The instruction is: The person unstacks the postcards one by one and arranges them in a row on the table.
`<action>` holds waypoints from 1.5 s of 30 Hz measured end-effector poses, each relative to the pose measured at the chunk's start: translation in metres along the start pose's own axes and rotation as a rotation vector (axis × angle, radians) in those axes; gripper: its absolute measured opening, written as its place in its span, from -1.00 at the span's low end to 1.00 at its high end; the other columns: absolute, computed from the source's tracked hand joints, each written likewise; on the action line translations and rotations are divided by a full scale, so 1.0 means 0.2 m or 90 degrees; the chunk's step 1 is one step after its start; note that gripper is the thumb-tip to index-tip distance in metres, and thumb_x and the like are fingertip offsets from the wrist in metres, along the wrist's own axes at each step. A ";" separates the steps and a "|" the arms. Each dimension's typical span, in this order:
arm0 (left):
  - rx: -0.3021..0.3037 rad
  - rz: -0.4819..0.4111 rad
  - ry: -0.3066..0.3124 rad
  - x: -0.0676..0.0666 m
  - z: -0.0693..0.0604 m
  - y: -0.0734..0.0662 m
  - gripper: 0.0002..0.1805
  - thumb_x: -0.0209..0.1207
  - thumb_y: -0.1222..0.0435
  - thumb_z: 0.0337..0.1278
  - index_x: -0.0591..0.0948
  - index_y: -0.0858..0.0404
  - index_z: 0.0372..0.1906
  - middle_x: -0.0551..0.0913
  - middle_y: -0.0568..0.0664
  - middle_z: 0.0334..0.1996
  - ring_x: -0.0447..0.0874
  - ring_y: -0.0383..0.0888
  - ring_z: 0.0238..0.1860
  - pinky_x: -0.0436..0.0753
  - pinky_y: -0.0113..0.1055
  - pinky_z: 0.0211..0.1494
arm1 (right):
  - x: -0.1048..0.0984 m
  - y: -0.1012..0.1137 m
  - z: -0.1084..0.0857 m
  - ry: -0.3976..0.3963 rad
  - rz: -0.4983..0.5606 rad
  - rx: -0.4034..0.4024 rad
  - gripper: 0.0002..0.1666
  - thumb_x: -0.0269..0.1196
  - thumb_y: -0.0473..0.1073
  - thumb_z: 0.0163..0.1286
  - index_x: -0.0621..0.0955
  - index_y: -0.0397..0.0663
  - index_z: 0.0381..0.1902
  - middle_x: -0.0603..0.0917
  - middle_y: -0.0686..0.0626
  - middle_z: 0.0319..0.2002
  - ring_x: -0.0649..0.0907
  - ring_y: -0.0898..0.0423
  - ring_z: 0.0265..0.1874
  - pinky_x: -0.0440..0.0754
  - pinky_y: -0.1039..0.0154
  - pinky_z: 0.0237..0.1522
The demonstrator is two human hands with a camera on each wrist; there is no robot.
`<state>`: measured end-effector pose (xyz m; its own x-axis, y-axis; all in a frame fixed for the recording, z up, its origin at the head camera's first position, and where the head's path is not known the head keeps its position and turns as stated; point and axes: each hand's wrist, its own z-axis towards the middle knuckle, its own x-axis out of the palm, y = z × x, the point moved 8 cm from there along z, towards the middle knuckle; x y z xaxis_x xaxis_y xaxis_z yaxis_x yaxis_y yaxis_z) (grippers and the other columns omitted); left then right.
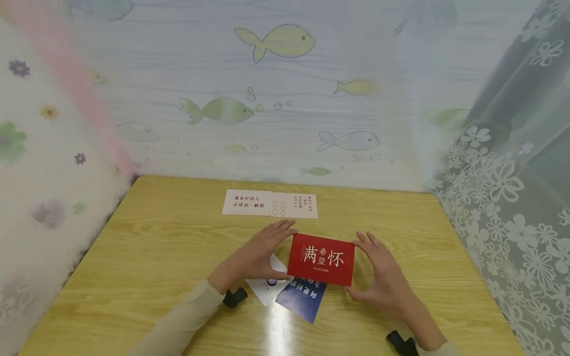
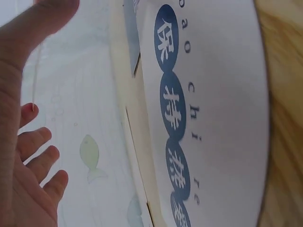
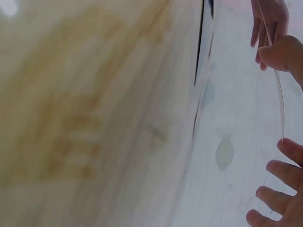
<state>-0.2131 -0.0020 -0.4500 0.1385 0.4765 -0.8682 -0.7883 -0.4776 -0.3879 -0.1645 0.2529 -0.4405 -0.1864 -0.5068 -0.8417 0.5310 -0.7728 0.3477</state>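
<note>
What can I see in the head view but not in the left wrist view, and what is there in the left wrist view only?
Only the head view shows the right hand, the printed front of the red card and the flowered curtain.

Only the left wrist view shows the white card close enough to read "bao chi re" beside several dark ovals.

Both share the left hand, part of the white card, the wooden table and the fish-patterned backdrop.
</note>
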 end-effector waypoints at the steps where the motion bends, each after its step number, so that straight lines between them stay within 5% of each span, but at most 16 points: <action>1: -0.007 0.002 0.004 0.01 0.01 0.00 0.13 0.56 -0.13 -0.19 0.32 0.23 0.50 0.13 0.05 0.61 0.02 0.07 0.62 0.21 0.08 0.60 | 0.00 -0.02 0.00 0.005 0.002 0.001 0.24 0.70 0.07 -0.31 0.45 -0.07 0.39 0.38 -0.08 0.51 0.32 -0.26 0.49 0.46 -0.37 0.29; 11: -0.034 0.124 0.038 0.11 0.18 0.03 0.15 0.47 -0.24 -0.12 0.29 0.27 0.50 0.15 0.18 0.59 0.02 0.20 0.61 0.05 0.05 0.66 | -0.01 -0.20 0.07 0.054 0.021 0.004 0.22 0.70 -0.06 -0.27 0.42 -0.16 0.40 0.36 -0.22 0.49 0.29 -0.35 0.47 0.41 -0.46 0.28; 21: -0.116 0.048 0.074 0.18 0.42 0.19 0.15 0.49 -0.18 -0.08 0.26 0.29 0.54 0.15 0.21 0.59 -0.02 0.18 0.62 0.02 0.02 0.67 | 0.04 -0.48 0.25 0.131 0.163 0.071 0.20 0.66 -0.27 -0.16 0.34 -0.26 0.46 0.30 -0.38 0.49 0.16 -0.45 0.51 0.33 -0.49 0.32; 28: -0.159 0.018 0.110 0.20 0.61 0.33 0.16 0.50 -0.17 -0.08 0.23 0.25 0.56 0.13 0.17 0.60 -0.03 0.18 0.62 -0.01 0.04 0.67 | 0.10 -0.69 0.37 0.152 0.147 0.104 0.21 0.67 -0.17 -0.16 0.36 -0.18 0.47 0.30 -0.35 0.50 0.15 -0.45 0.51 0.20 -0.47 0.42; 39: -0.215 -0.017 0.138 0.27 0.73 0.45 0.14 0.47 -0.13 -0.01 0.17 0.19 0.60 0.10 0.14 0.62 -0.11 0.16 0.64 -0.04 0.01 0.68 | 0.14 -0.83 0.48 0.233 0.146 0.187 0.25 0.60 -0.15 -0.07 0.25 -0.12 0.56 0.16 -0.31 0.57 0.09 -0.39 0.55 0.13 -0.43 0.47; 45: -0.241 -0.026 0.156 0.31 0.75 0.50 0.13 0.45 -0.13 0.03 0.14 0.17 0.61 0.12 0.10 0.61 -0.12 0.14 0.64 -0.01 0.01 0.68 | 0.17 -0.86 0.52 0.258 0.149 0.198 0.24 0.58 -0.17 -0.05 0.24 -0.14 0.57 0.17 -0.33 0.56 0.13 -0.40 0.53 0.14 -0.42 0.47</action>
<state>-0.3724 0.0898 -0.4957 0.3386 0.3327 -0.8802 -0.5112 -0.7203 -0.4689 -0.3480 0.3290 -0.4865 0.2730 -0.5385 -0.7972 0.2403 -0.7642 0.5985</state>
